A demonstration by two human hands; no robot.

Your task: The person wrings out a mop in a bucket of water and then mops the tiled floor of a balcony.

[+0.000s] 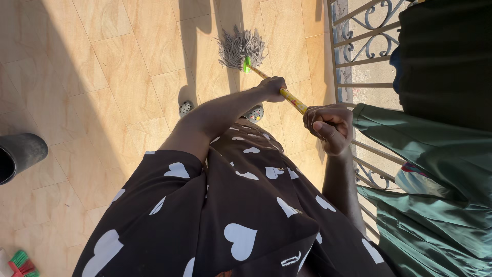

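Mop point(241, 48) out front on tiled floor point(118, 66), grey string head down and spread flat on the tile, green collar above it, yellow handle point(292, 98) slanting back up toward the body.

Left hand point(271, 86) lower on the handle, fingers closed round it. Right hand point(328, 125) higher, near the top end, fist closed tight on the shaft, thumb over. Hands near each other, not touching.

Handling, judged:
- Handle stiff, thin, likely light; smooth coated surface, probably slippery if wet, so a full wrap grip beats fingertip hold.
- Head soft, floppy, no shape of its own; heavier and draggy if soaked. Cannot tell wet or dry from here.
- Weight sits at the far end, so a split grip fits: lower hand steers, upper hand pushes.
- Not fragile; weak spot probably the collar joint.

Around: metal railing point(359, 56) close on the right with green cloth point(425, 169) draped over it, dark bucket point(20, 154) at left edge, well apart. Red-green brush point(20, 264) at bottom left corner. Feet just behind the mop head.
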